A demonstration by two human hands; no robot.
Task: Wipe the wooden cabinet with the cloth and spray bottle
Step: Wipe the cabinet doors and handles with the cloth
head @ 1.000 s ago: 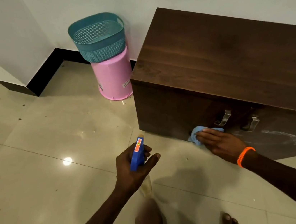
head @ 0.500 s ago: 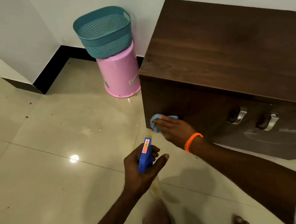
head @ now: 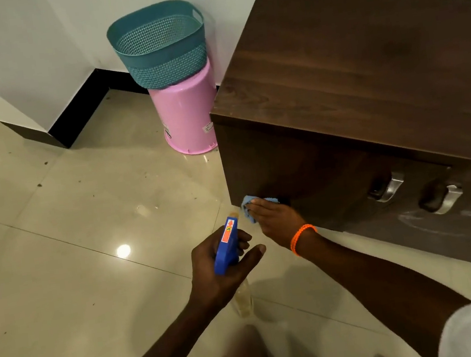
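Note:
A low dark wooden cabinet (head: 363,65) stands against the wall on the right, with two metal handles (head: 391,187) on its front. My right hand (head: 275,218), an orange band on its wrist, presses a light blue cloth (head: 248,206) flat on the lower left corner of the cabinet's front. My left hand (head: 219,267) grips a spray bottle (head: 226,245) with a blue trigger head, held in the air just left of the cloth; its clear body hangs below my palm. Whitish wet streaks (head: 458,218) show on the front at the right.
A teal perforated basket (head: 159,44) sits on an upturned pink bucket (head: 186,112) in the corner, just left of the cabinet. The glossy beige tile floor (head: 70,230) has scattered dark specks. My bare feet (head: 245,356) are at the bottom edge.
My right hand has slid the cloth leftward along the cabinet's front, from beside the handles to the lower left corner. The spray bottle has stayed in my left hand.

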